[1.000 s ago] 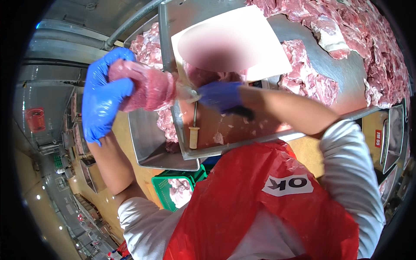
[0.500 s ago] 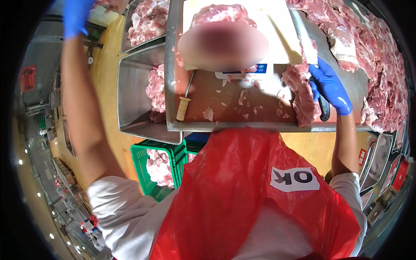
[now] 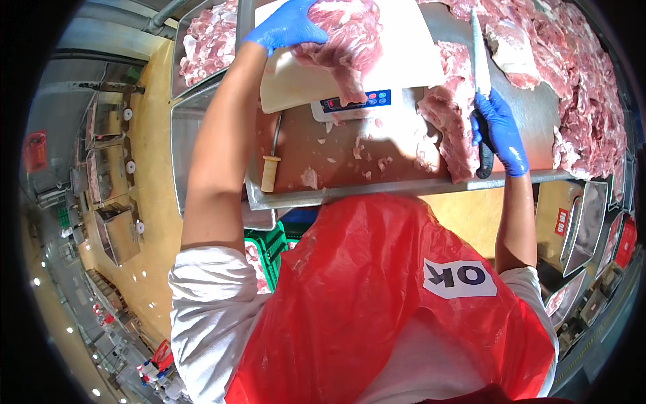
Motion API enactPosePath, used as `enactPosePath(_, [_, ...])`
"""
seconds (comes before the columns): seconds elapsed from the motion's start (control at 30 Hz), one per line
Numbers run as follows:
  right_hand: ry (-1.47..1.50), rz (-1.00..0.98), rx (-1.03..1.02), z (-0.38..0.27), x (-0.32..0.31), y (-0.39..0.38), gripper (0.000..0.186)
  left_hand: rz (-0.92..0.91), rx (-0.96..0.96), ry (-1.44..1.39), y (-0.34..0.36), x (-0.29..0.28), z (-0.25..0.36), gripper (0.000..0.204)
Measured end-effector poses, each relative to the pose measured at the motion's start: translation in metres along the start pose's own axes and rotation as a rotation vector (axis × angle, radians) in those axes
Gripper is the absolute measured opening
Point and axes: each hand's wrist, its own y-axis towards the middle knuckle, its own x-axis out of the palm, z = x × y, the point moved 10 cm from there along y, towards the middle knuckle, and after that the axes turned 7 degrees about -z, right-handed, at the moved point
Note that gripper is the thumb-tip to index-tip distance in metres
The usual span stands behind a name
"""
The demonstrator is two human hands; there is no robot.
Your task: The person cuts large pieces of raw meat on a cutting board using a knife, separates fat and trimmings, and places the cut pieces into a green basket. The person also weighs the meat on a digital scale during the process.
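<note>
My left hand (image 3: 288, 27), in a blue glove, grips the left edge of a piece of raw meat (image 3: 353, 40). That meat lies on a white board (image 3: 410, 60) set on a scale (image 3: 356, 104), and a narrow end hangs over the board's near edge. Part of the left hand's fingers is cut off by the top of the picture. On the right, my blue-gloved right hand (image 3: 501, 131) is closed round the black handle of a knife (image 3: 480, 60), its blade pointing away from me. A long strip of meat (image 3: 452, 114) rests just left of the knife.
A sharpening steel (image 3: 269, 172) with a pale handle lies on the metal worktable (image 3: 303, 196), among small scraps. Much raw meat (image 3: 582, 87) covers the right side. Metal bins (image 3: 178, 155) stand at left, a green crate (image 3: 274, 252) below.
My left hand has come from the far left onto the meat on the board. The right hand stays on the knife. The whole view has shifted slightly.
</note>
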Motion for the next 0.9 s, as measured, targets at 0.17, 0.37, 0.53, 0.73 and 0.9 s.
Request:
enactPosePath(0.17, [-0.347,0.086,-0.142,-0.025,0.022,0.010,0.024,0.565,0.548,0.565,-0.042,-0.028,0.038,0.060])
enactPosePath(0.37, [-0.981,-0.059,-0.332,-0.054,0.096,0.045,0.020,0.808,0.016,0.347,-0.100,0.085,0.002,0.035])
enactPosePath(0.53, [-1.232,-0.139,-0.641,-0.106,0.186,0.084,0.021,0.758,0.088,0.333,-0.101,0.082,-0.013,0.031])
enactPosePath(0.73, [-1.411,-0.353,-0.621,-0.091,0.214,0.088,0.016,0.832,0.293,0.403,-0.124,0.087,-0.009,0.025])
enactPosePath(0.9, [-1.569,-0.439,-0.434,-0.074,0.154,0.078,0.018,0.762,0.360,0.468,-0.120,0.096,-0.008,0.030])
